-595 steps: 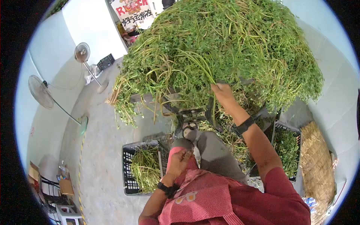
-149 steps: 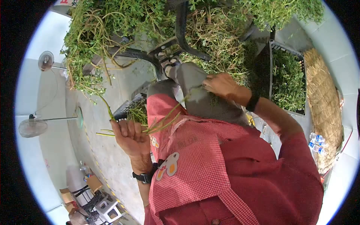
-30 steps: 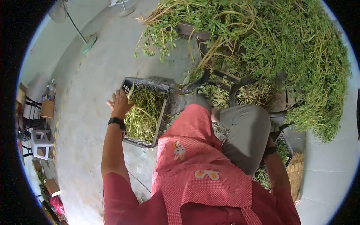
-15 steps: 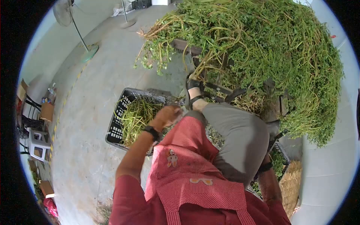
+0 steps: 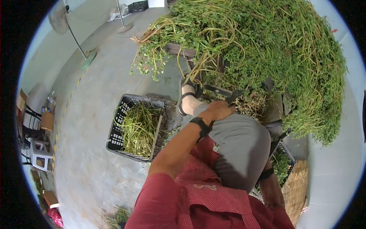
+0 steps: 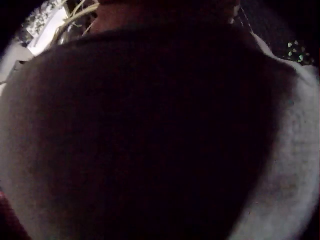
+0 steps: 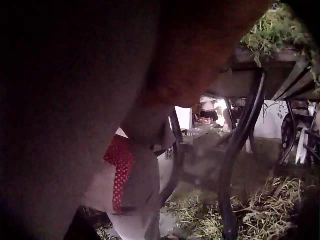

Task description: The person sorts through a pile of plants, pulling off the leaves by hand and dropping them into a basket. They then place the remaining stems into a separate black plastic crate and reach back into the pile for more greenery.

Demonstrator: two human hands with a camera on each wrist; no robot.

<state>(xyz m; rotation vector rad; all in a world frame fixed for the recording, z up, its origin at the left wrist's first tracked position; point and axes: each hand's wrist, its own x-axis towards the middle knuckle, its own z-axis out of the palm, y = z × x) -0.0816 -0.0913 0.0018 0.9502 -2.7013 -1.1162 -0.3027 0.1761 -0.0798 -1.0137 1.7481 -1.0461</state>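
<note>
My left hand [image 5: 220, 110] rests on the raised grey trouser leg [image 5: 244, 137] close to the knee and ankle, with no stems visible in it. Dark cloth fills most of the left wrist view, and a strip of the hand [image 6: 155, 15] shows along its top. The raised leg hides my right hand in the head view. A dim, blurred part of it [image 7: 192, 60] appears beside the leg in the right wrist view; its fingers cannot be made out. Leafy green stems [image 5: 274, 49] lie heaped on a table in front of me.
A black crate [image 5: 114, 131] holding cut stems [image 5: 141, 129] stands on the floor at left. Another crate with greens [image 5: 281, 164] and a straw mat [image 5: 295, 191] are at lower right. Curved black table legs [image 7: 242, 135] rise beside loose stems on the floor. Fans and stools stand farther left.
My left hand has moved right from above the left crate, past the apron, onto the grey leg. The leg has come up and across since a second ago. The right arm stays low beside it.
</note>
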